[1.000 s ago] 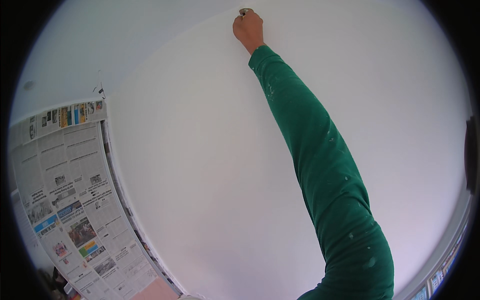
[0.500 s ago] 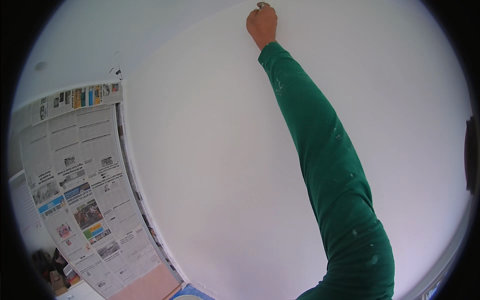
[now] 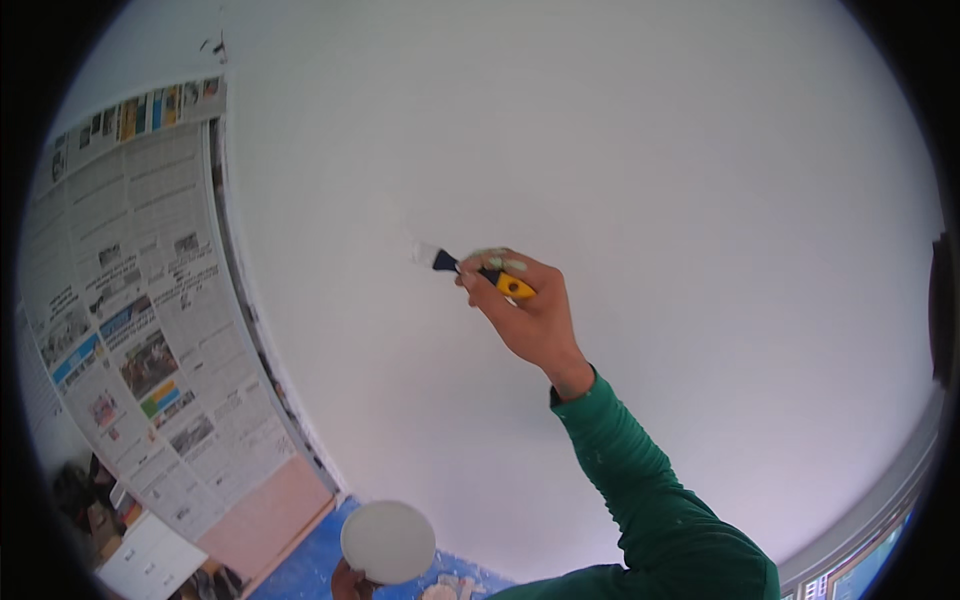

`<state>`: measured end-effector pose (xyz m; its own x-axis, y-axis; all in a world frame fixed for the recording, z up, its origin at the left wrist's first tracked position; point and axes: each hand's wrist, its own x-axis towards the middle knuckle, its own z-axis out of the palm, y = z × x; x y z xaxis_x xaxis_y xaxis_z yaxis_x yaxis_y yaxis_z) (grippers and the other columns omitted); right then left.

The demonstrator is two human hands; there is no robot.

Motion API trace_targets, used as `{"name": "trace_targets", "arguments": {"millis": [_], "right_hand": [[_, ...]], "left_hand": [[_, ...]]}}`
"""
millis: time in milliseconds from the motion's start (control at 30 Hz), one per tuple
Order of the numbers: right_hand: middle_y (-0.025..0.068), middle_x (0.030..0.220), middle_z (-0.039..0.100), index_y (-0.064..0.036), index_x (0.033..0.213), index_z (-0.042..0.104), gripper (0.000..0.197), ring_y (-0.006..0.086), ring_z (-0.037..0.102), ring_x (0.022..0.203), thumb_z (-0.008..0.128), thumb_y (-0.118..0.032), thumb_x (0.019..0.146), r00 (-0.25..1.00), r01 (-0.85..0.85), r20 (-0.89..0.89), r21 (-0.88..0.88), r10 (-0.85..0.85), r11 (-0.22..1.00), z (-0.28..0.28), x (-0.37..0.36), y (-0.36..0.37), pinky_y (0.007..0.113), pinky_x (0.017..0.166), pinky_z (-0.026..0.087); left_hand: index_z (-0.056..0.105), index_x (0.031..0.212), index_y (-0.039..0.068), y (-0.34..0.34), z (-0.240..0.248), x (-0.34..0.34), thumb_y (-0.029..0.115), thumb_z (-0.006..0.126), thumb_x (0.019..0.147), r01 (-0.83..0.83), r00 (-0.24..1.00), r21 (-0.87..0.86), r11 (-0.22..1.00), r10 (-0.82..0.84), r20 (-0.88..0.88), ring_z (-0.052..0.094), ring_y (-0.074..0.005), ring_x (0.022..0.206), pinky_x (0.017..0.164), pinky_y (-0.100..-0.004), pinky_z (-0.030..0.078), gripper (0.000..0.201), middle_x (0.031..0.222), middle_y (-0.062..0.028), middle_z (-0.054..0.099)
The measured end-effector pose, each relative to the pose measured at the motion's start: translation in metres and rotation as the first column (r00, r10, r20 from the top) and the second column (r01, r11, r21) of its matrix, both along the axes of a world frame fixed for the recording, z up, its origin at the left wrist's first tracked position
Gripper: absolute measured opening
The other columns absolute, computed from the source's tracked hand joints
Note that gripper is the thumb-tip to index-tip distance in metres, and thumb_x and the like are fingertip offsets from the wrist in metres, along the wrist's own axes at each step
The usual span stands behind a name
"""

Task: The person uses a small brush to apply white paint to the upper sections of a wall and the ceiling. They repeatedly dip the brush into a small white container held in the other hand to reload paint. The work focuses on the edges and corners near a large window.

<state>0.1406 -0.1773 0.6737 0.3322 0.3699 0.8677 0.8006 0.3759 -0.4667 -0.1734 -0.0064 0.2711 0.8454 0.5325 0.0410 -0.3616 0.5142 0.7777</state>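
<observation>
My right hand [image 3: 525, 305], in a green sleeve, is closed around a putty knife [image 3: 513, 285] with a yellow and black handle. The knife's whitish tip points left and is at the white wall [image 3: 680, 250], though contact is hard to judge. Pale smears mark the fingers. Low in the picture, my left hand [image 3: 350, 582] grips the lower left edge of a round pale-grey disc [image 3: 388, 542], seen face on; whether it is a lid or a shallow container I cannot tell. Most of that hand is hidden by the disc and the picture's edge.
Newspaper sheets [image 3: 150, 330] cover a tall panel along the left, beside the wall's edge. A blue floor covering [image 3: 310, 545] with pale debris [image 3: 450, 585] lies below. White drawers [image 3: 150, 555] stand at lower left. A window-like frame [image 3: 870, 560] borders the lower right.
My right hand has come down from high on the wall to its middle, and the putty knife now shows clearly. The view has tilted lower, bringing in my left hand and more of the disc.
</observation>
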Motion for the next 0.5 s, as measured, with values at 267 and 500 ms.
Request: {"name": "trace_targets", "arguments": {"millis": [267,500], "right_hand": [[0.0076,0.089,0.070,0.0021,0.101,0.072,0.014,0.0133,0.061,0.074,0.072,-0.004,0.089,0.942,-0.145,-0.322,-0.650,-0.098,0.746,-0.181,-0.006,-0.067,0.027,0.070,0.050],[0.0103,0.087,0.071,0.0008,0.099,0.073,0.017,0.0192,0.066,0.072,0.072,-0.011,0.087,0.970,-0.219,-0.240,-0.778,0.043,0.588,-0.195,0.011,-0.047,0.030,0.071,0.053]], "left_hand": [[0.042,0.146,-0.005,-0.018,0.029,0.066,0.006,0.049,0.093,0.011,0.993,-0.019,1.000,-0.013,-0.116,0.069,-0.0329,0.108,0.090,-0.0469,0.060,0.055,0.127,-0.0210,0.064],[0.040,0.147,-0.005,-0.021,0.042,0.096,0.008,0.051,0.097,0.056,0.988,0.036,0.998,-0.051,-0.147,0.071,-0.0310,0.105,0.088,-0.0435,0.062,0.053,0.124,-0.0210,0.065]]}}
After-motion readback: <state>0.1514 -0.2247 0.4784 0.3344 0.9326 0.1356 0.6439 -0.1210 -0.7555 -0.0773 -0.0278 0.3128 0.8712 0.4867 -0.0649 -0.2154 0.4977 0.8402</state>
